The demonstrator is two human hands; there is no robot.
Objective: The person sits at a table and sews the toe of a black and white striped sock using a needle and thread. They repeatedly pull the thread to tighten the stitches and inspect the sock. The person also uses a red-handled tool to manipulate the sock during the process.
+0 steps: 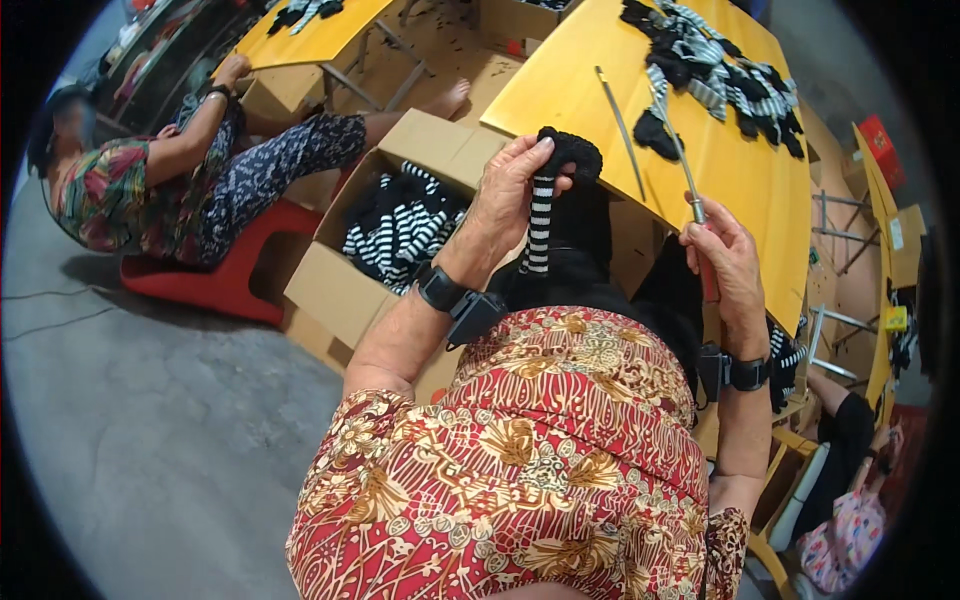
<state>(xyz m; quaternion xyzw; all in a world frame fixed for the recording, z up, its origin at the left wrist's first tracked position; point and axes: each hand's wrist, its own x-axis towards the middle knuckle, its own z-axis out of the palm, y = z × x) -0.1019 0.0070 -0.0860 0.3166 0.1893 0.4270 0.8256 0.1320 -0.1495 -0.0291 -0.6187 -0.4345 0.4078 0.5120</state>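
Observation:
My left hand (508, 190) is closed on a knitted piece (541, 215), with a bunched black end at the top and a black-and-white striped length hanging down. Whether it is a glove or a sock I cannot tell. In my right hand (727, 255) is a long, thin metal rod tool (680, 150) with a red handle, its shaft pointing away over the yellow table (560, 85). A second dark metal rod (621, 130) lies on that table between my hands. The far end of the held tool lies close to a striped, black-ended knitted piece (656, 138).
A heap of striped and black knitted pieces (715, 65) covers the table's far side. At my left, an open cardboard box (330, 275) holds more. Beyond it, a person sits on a red plastic stool (215, 275) at another yellow table (320, 30). Another person sits at lower right.

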